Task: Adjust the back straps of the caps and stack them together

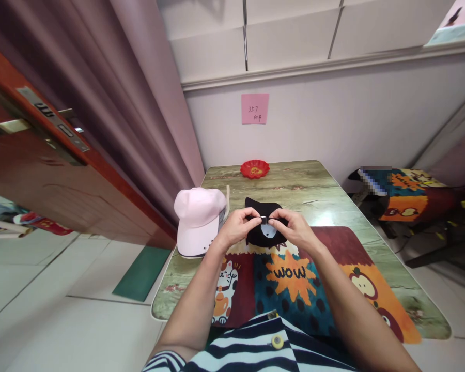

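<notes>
In front of me a black cap (258, 206) lies at the far edge of the patterned mat, its back opening turned toward me. A small metal buckle (264, 220) sits on its back strap, above the opening. My left hand (241, 225) pinches the strap on the left of the buckle, between thumb and fingertips. On the other side, my right hand (291, 227) is closed the same way on the strap. The fingers cover part of the cap. A pink cap (197, 217) rests left of my left hand, brim toward me.
The green marbled table (294, 181) carries a colourful mat (244, 289) near my body. A red scalloped dish (254, 169) stands at the back. A pink note (254, 109) hangs on the wall. To the left are a curtain (147, 93) and a wooden door (81, 181).
</notes>
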Available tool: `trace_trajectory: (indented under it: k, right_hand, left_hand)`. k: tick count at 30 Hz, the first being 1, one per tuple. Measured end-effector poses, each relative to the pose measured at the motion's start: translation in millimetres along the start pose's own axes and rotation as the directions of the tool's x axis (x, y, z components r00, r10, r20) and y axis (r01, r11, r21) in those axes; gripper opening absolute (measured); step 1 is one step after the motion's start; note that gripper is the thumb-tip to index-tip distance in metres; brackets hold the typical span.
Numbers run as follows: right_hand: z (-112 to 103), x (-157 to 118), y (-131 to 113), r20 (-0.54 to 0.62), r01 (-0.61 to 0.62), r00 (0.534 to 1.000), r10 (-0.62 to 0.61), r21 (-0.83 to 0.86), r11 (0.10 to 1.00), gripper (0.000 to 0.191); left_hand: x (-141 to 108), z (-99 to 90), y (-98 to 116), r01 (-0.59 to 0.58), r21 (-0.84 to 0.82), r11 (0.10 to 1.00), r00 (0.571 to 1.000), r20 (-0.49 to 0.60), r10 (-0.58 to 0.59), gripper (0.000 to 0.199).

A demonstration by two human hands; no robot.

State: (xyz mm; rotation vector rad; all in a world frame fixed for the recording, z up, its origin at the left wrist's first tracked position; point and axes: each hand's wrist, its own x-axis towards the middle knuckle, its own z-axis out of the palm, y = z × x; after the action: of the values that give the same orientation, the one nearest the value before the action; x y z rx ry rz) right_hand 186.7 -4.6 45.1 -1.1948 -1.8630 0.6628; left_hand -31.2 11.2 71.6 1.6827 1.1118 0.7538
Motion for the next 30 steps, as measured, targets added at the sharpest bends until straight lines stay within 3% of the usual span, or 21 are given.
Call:
trace_trajectory:
  k: [9, 15, 20, 23, 26, 28, 30]
  right_hand:
    - [4, -4, 2, -0.066, 0.018, 0.998, -0.021, -0.041, 0.999, 0.020]
    - [4, -4, -2, -0.060, -0.034, 0.998, 0.036, 0.034, 0.999, 0.018]
    - [4, -6, -5, -0.108, -0.027, 0.994, 0.030, 0.025, 0.999, 0.020]
    - [0, -10, -5, -0.042, -0.010, 0.999, 0.013, 0.063, 0.998, 0.018]
    - [-10, -16, 5, 0.008, -0.002, 1.000, 0.000, 0.163, 0.987, 0.023]
    - [-17, -20, 21, -0.058, -0.031, 0.997, 0.043, 0.204, 0.978, 0.031]
    - [-20, -23, 43, -0.139, -0.066, 0.987, 0.082, 0.117, 0.991, 0.038]
  left_hand:
    - [-1, 0.9, -11, 0.023, -0.037, 0.999, 0.998, -0.057, -0.025, 0.032]
    - [-1, 1.7, -2, -0.077, 0.085, 0.993, 0.997, -0.025, 0.079, 0.028]
    - [-1, 5.0, 4, -0.102, 0.155, 0.983, 0.988, -0.097, 0.118, 0.020]
    - [-4, 1.7, 3, -0.136, 0.185, 0.973, 0.985, -0.079, 0.153, 0.021]
    - [-9, -8.1, 1, -0.140, 0.198, 0.970, 0.983, -0.089, 0.160, 0.030]
    - [-12, -15.8, -5, -0.155, 0.247, 0.957, 0.978, -0.095, 0.183, 0.029]
    - [-14, -21.6, -14, -0.205, 0.333, 0.920, 0.970, -0.054, 0.235, 0.036]
